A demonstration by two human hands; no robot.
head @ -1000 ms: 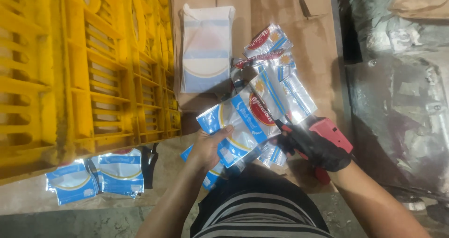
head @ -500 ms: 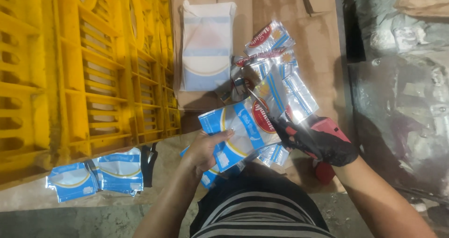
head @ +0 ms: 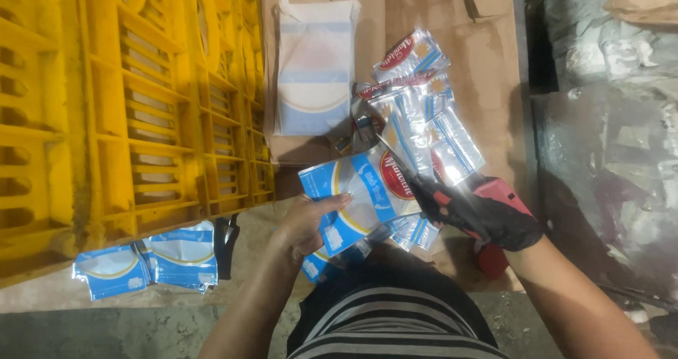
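Yellow plastic crates (head: pixel 134 112) fill the left side of the view, slatted walls facing up, lying along the left edge of a flattened brown cardboard sheet (head: pixel 487 69) that serves as the work surface. Crumpled grey plastic sheeting (head: pixel 607 140) runs down the right side, past the cardboard's right edge.

Near the cardboard's far edge, just beside the crates, a stack of white pouches (head: pixel 314 66) with a pale blue band lies flat. To its right, toward the middle of the cardboard, a loose heap of clear-and-silver sachets (head: pixel 417 112) with red oval labels and blue stripes — overlapping, fanned at angles.

On the bare floor at the near left, below the crates, two blue-and-white pouches (head: pixel 145 260) lie side by side, touching, with a small black object (head: pixel 226 235) just beside their right edge; what it is cannot be told.

Left hand (head: pixel 307 221) — bare, fingers curled closed around the lower left corner of a blue-and-white pouch (head: pixel 353 196), thumb on top, holding it tilted above the near edge of the cardboard. More such pouches sit under it, partly hidden.

Right hand (head: pixel 480 214) — in a black glove with red patches, fingers closed on the near ends of a fanned bundle of sachets, which touches the held pouch's right side.

A striped shirt (head: pixel 395 324) shows at the bottom.
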